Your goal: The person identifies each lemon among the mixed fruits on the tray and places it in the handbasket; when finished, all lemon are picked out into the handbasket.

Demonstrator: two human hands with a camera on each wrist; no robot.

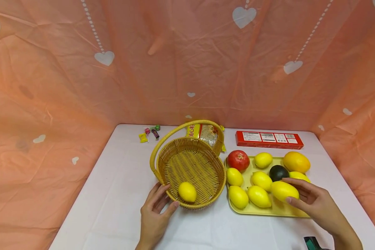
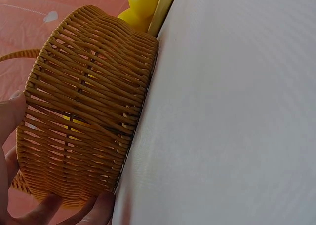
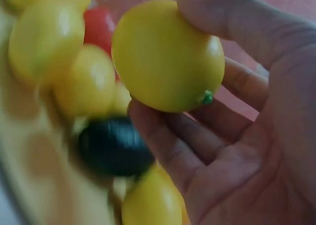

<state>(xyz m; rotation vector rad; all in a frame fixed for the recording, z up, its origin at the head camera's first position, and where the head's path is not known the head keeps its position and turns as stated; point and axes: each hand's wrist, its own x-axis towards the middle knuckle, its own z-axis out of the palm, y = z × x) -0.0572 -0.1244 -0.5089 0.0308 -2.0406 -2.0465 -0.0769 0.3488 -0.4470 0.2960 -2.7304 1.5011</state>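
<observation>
From the head view, our right hand [image 1: 312,201] curls thumb and fingers round a lemon [image 1: 283,190] over the near end of the yellow tray [image 1: 268,211]. Other lemons, a dark avocado [image 1: 278,172], a red pomegranate [image 1: 238,160] and an orange fruit lie beyond and to the left of that hand. Our left hand [image 1: 154,215] has its fingers spread against the near wall of the wicker basket [image 1: 206,187], where one lemon [image 1: 187,191] already lies just past the fingertips. We judge we are in the pick-up step, moving lemons from tray to basket; the next move calls for lifting this one clear and carrying it left over the rim

From the left wrist, fingertips [image 2: 49,205] press the woven side of the basket on the white table [image 2: 232,111], steadying it, gripping nothing

From the right wrist, the lemon [image 3: 168,55] sits pinched between thumb above and fingers below, palm turned up, the tray's fruit blurred behind
</observation>
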